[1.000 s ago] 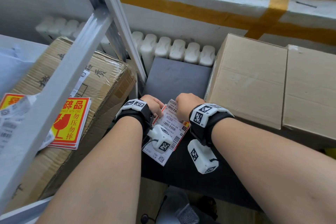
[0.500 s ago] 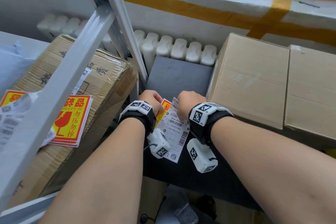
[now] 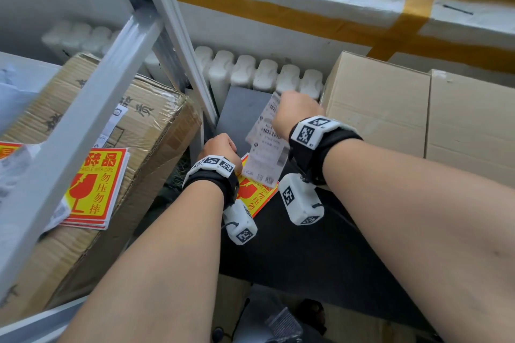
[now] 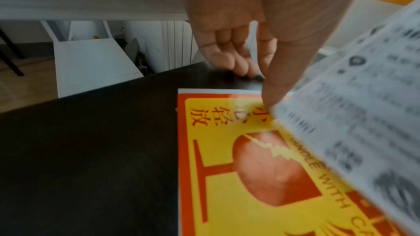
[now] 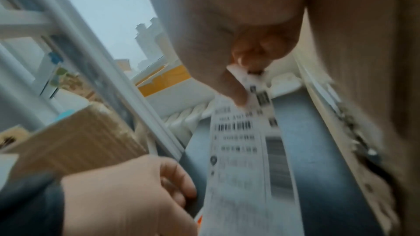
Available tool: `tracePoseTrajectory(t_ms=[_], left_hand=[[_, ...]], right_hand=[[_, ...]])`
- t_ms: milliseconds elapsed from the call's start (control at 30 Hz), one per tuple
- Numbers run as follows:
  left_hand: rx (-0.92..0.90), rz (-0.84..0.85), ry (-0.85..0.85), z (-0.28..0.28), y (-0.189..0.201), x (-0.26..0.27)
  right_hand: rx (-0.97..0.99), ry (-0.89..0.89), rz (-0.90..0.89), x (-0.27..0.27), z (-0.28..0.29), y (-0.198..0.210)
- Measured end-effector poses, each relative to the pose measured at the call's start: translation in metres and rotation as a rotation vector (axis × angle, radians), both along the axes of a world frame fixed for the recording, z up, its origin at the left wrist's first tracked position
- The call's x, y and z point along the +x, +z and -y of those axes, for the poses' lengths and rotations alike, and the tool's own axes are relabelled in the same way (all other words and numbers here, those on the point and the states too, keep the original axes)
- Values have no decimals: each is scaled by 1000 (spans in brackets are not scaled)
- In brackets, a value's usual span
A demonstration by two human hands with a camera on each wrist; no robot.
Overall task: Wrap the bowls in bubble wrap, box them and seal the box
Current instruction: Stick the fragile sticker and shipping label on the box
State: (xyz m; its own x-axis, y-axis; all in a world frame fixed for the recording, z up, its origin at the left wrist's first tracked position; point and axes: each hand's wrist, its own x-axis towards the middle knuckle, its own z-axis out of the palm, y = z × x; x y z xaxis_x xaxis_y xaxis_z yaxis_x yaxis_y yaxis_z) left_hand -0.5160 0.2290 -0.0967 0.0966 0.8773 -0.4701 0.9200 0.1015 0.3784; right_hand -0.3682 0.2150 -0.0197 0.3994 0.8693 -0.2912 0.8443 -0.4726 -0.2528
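Observation:
No bowl or bubble wrap shows in any view. My right hand [image 3: 295,114] pinches the top end of a white shipping label [image 3: 267,145] and holds it lifted; the label [image 5: 245,150] hangs down blurred in the right wrist view. My left hand [image 3: 220,147] sits lower on a yellow and red fragile sticker [image 3: 255,200] lying on the dark tabletop [image 3: 306,253]. In the left wrist view its thumb [image 4: 268,103] pins the sticker [image 4: 238,177] near the far edge, with the fingers curled just beyond it. Two plain cardboard boxes [image 3: 373,108] [image 3: 471,125] stand shut at my right.
A film-wrapped carton [image 3: 145,120] at the left carries a stack of fragile stickers [image 3: 97,186]. A grey metal frame rail [image 3: 92,125] slants over it. A white radiator [image 3: 259,75] runs along the wall behind the tabletop.
My right hand has risen and moved away with the white label, which came off the fragile sticker. My left hand stayed low on the sticker.

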Motion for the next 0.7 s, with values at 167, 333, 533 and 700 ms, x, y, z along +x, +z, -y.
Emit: tracePoseTrajectory(t_ms=[167,333,533,700], left_hand=[[-61,-21,-30,-6,6,-5],[-71,-27,-9,-8,4,-4],[-151,-32,-5,-8,5,-1],[-213,-38,-2,-3,5,-1]], right_hand=[[212,-277,-171,6,-11,-1],[90,-439,-295,3,-16,-20],[-81,-406,-310,0,-15,-33],[-68,-242,-238,1,-6,-29]])
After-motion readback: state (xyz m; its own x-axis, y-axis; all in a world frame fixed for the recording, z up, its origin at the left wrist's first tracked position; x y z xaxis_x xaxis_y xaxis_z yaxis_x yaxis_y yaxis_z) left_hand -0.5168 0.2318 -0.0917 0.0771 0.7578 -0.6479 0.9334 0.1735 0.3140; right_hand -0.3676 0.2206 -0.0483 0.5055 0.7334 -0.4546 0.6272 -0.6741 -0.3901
